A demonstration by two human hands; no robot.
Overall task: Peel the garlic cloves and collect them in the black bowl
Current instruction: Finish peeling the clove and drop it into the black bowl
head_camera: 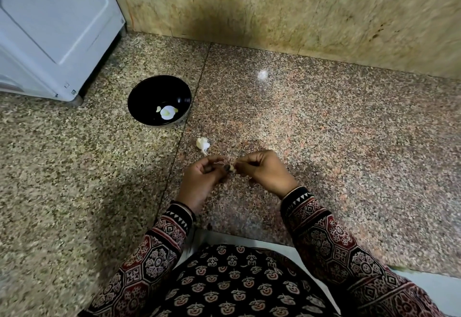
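Status: the task is in its early to middle stage, by judgement.

1. Work in hand. The left hand (203,179) and the right hand (265,173) meet just above the desk (324,129). Each grip is curled, and the fingertips of both pinch one small garlic clove (232,167) between them. The clove is largely hidden; whether its skin is on or partly off cannot be told.

2. Work done. The black bowl (142,97) stands on the desk, ahead and to the person's left, well apart from the hands. It holds a few pale pieces (166,113) at the bottom, probably peeled cloves. A bright patch among them may be glare, so an exact count is not possible.

3. Work left. A white garlic cluster (203,144) lies on the desk between the bowl and the hands, near the hands. It appears unpeeled. The held clove must be finished and dropped into the bowl, then the cluster broken up and peeled.

4. Surroundings. The desk is polished speckled granite with a seam running past the bowl. A mottled yellow stone wall (274,4) backs it. A white appliance (55,29) stands at the far left on small feet. The person wears patterned sleeves (324,236).
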